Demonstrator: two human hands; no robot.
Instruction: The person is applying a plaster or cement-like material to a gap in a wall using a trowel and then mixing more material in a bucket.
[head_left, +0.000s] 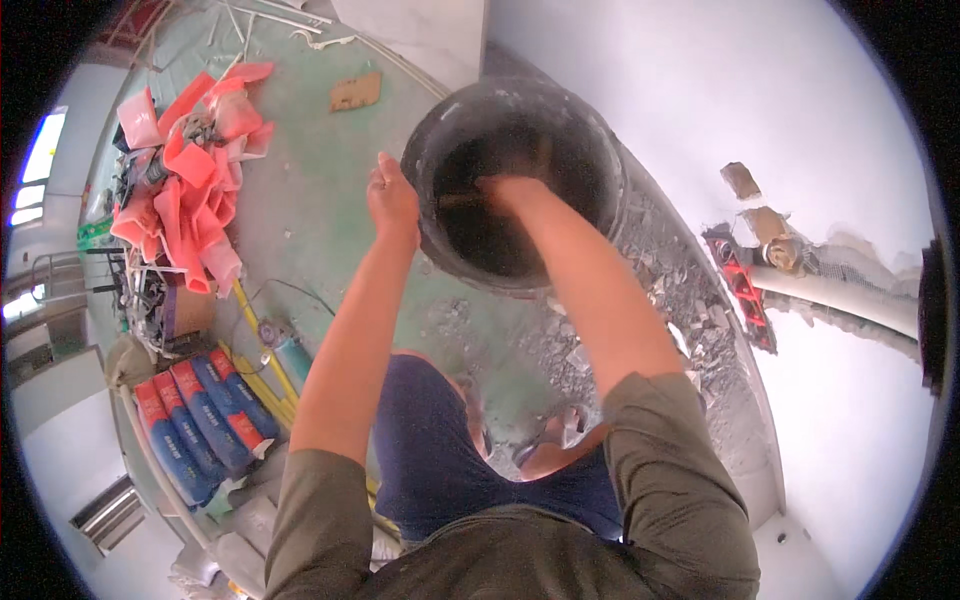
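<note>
1. Hands apart: the left hand [392,203] is beside the bucket's left rim, fingers loosely spread, perhaps steadying it.
2. Black bucket [440,130]: ahead of the person, between left hand and white wall [700,90].
3. Right hand [510,195]: inside the bucket, blurred; I cannot tell its grip. Reaching inside seems the current step; next probably calls for a steady rim.

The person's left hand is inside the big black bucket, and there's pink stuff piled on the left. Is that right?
Not quite: the head view shows the right hand inside the black bucket; the left hand is at its outer side. The pink stuff is piled on the left, yes.
</note>
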